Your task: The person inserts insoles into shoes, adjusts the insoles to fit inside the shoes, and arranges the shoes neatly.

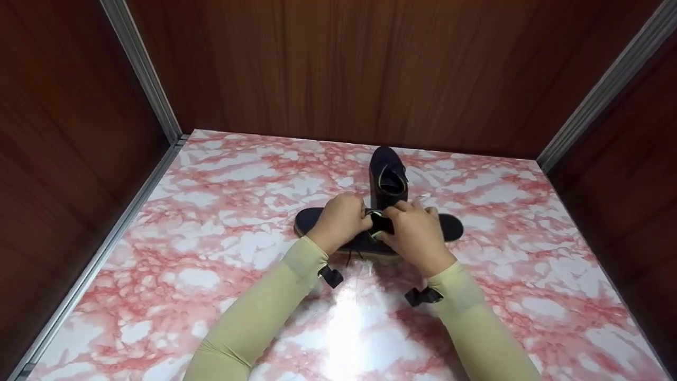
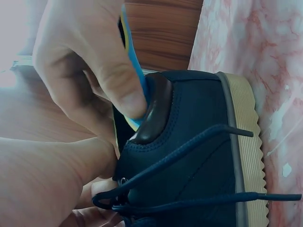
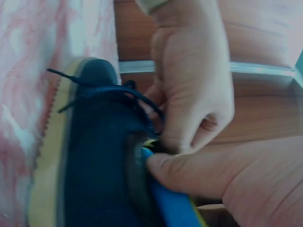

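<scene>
A dark navy lace-up shoe lies crosswise in the head view, toe to the left, with a cream ridged sole. My left hand grips its front opening, near the tongue and dark laces. My right hand pinches a blue insole with a yellow edge, partly inside the shoe opening; its thumb presses the blue face by the brown padded collar. The dark rounded insole end sticks out right of my hand. The insole's front part is hidden inside the shoe.
A second dark shoe stands just behind, toe toward the back panel. The red-and-white marbled tabletop is bounded by brown wood-grain panels and metal corner posts.
</scene>
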The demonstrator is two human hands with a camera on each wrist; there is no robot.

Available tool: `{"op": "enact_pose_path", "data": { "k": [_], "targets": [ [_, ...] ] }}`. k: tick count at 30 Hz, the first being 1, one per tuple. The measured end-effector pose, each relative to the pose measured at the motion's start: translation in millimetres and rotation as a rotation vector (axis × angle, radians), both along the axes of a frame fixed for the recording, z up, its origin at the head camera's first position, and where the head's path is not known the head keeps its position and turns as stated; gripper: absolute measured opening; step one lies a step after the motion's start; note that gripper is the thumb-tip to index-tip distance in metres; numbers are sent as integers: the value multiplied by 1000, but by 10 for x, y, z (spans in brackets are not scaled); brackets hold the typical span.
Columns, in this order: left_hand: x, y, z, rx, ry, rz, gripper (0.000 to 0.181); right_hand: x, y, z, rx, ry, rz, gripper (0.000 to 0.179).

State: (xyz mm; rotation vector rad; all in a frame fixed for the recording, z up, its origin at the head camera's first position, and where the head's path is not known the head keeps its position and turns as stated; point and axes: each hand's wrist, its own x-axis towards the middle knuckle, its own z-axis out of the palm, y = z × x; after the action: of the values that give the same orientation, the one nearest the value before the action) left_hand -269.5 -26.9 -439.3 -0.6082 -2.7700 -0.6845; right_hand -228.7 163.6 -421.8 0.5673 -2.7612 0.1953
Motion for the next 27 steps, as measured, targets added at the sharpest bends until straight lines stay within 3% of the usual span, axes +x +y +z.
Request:
{"op": "enact_pose_path", "data": {
  "k": [4, 11, 19, 27],
  "targets": [
    [3, 6, -16, -8, -14, 1, 41, -9, 23, -13, -4, -64, 10, 59],
    [-4, 1, 4, -13, -10, -17, 50, 30, 223, 201, 71, -221, -46, 84],
    [-4, 1, 14, -22, -11, -18, 52, 9, 396, 292, 31, -191, 21, 42],
    [3, 6, 3, -21, -5, -17, 51, 11, 377, 255, -23, -148, 57, 41]
  ]
}}
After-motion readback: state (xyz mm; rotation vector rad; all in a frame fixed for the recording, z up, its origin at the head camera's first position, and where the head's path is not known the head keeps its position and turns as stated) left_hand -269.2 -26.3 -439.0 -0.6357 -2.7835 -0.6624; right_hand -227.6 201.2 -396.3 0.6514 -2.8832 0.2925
